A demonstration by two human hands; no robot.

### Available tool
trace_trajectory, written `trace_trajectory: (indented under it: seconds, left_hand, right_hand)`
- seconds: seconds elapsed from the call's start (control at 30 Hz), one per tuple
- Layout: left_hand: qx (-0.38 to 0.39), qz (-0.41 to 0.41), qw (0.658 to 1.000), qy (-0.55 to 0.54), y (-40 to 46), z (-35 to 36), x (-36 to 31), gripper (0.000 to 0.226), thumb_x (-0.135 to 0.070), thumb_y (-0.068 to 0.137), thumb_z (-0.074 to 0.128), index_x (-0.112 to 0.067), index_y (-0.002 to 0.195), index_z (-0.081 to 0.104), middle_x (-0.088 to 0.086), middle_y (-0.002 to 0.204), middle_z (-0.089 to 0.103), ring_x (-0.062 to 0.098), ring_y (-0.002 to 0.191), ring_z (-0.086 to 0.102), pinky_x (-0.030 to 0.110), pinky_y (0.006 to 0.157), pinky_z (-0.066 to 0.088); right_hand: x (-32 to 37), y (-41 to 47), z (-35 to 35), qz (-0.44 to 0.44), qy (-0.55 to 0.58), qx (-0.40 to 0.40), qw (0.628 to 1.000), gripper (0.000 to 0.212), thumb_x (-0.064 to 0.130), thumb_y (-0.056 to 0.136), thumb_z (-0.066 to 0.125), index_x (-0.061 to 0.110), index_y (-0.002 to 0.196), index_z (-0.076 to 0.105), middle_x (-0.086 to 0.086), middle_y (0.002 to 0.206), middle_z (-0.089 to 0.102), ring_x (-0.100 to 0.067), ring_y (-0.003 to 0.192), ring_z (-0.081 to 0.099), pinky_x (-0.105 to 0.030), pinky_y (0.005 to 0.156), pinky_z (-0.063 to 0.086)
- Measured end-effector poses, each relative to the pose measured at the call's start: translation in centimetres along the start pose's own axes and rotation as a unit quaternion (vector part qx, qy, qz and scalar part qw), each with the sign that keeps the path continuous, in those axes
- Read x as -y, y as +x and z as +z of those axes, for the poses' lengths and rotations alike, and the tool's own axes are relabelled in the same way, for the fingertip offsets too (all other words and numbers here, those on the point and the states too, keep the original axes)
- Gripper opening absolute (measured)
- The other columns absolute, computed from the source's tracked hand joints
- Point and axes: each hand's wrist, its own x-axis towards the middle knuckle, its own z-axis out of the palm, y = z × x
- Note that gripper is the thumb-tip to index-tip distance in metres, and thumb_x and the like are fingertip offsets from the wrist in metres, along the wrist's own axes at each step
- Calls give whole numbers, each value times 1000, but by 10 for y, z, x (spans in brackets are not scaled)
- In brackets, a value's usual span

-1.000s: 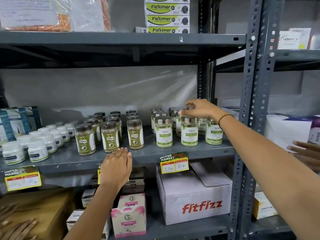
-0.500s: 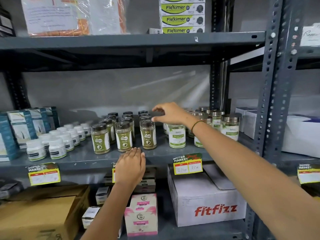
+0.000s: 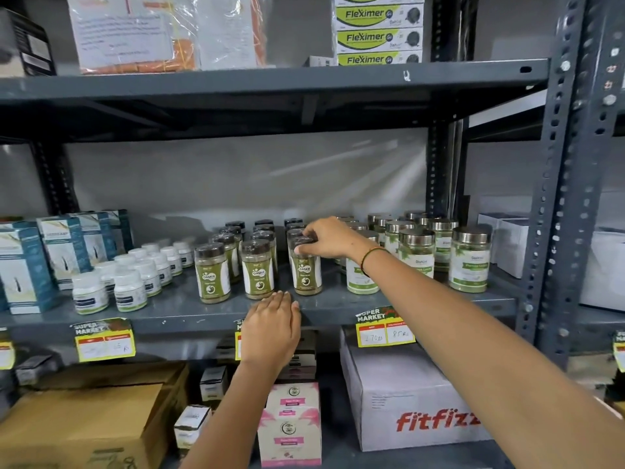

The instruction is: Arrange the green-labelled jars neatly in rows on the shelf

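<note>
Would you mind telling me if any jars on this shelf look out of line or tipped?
None tipped. The dark-lidded jars stand in straight files; the silver-lidded jars sit looser and staggered.

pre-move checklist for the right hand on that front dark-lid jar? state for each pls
1. Right hand on the lid of the front-right dark-lid jar: ok, fingers over the lid.
2. Grip fully closed around the lid: cannot tell, the hand hides it.
3. Jar upright: ok, standing on the shelf.
4. Front row even: ok, it lines up with the middle front jar and the left front jar.
5. Left hand clear of the jars: ok, it rests flat at the shelf edge, holding nothing.
6. Room to the right: ok, a gap before the silver-lid jars.
</note>
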Motion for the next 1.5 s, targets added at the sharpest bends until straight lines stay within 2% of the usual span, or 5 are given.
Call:
trace_trajectory:
  seconds: [0.17,1.07,1.23,1.4,1.5]
  left_hand:
    - [4,0,1000,-2,0,0,0,47,-34,98,31,-8,122,61,10,125,64,22,120,56,37,104,41]
    - [14,3,1000,-6,3,-3,-1,51,-37,97,26,-8,123,59,9,129,62,22,122,54,36,104,39]
    - [28,12,1000,5,9,-15,-1,39,-38,95,27,-16,91,58,4,100,68,25,87,64,34,60,43]
    - [53,3,998,25,16,-31,-3,35,-40,90,34,-17,66,46,7,75,64,30,65,56,33,54,33]
    - [12,-15,1000,16,33,-49,-9,39,-40,86,36,-15,59,50,1,58,53,24,51,49,29,46,33]
  right_hand:
    - [3,-2,-5,6,9,9,1000,58,53,83,67,11,123,67,-8,119,69,-26,110,63,-35,91,50]
    - [3,-17,-3,-11,54,-25,998,77,53,86,65,8,145,45,-12,144,54,-28,128,53,-38,102,44]
    - [0,-32,-20,-23,55,-98,993,68,51,92,58,12,146,44,-12,145,52,-28,129,52,-42,105,44]
    - [16,-61,-52,-62,105,-234,964,59,46,96,54,13,144,49,-7,145,53,-23,130,52,-44,107,44]
    - [33,-83,-81,-124,208,-389,889,49,41,95,58,16,136,58,2,133,60,-13,122,57,-38,102,50]
